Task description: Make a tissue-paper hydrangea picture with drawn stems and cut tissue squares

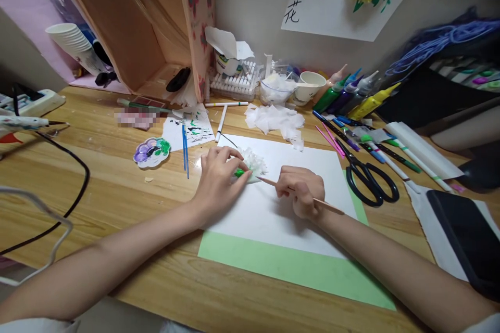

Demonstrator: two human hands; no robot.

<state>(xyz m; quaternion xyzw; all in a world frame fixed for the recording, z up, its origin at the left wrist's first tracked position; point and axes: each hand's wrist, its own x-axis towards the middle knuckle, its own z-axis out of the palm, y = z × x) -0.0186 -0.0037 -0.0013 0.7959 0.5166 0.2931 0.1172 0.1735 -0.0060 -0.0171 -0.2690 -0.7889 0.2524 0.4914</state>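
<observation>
My left hand (219,174) is closed on the near left edge of a white paper flower (254,160). Its fingers curve over the flower's left side, and a patch of green shows by the thumb. Thin white petals stand up in a tuft, partly hidden by that hand. In my right hand (300,187) is a slim wooden pencil (328,206), its dark tip pointing left at the flower's near edge; whether the tip touches cannot be made out. Both hands are over a white sheet of paper (312,231), which lies on a green sheet (289,274).
White tissue scraps (273,120) lie behind the sheet. Black scissors (369,179) are at the right, near markers and a phone (464,234). Left of the sheet are a paint palette (151,152) and blue brushes (185,151). Paint bottles (332,91) stand behind.
</observation>
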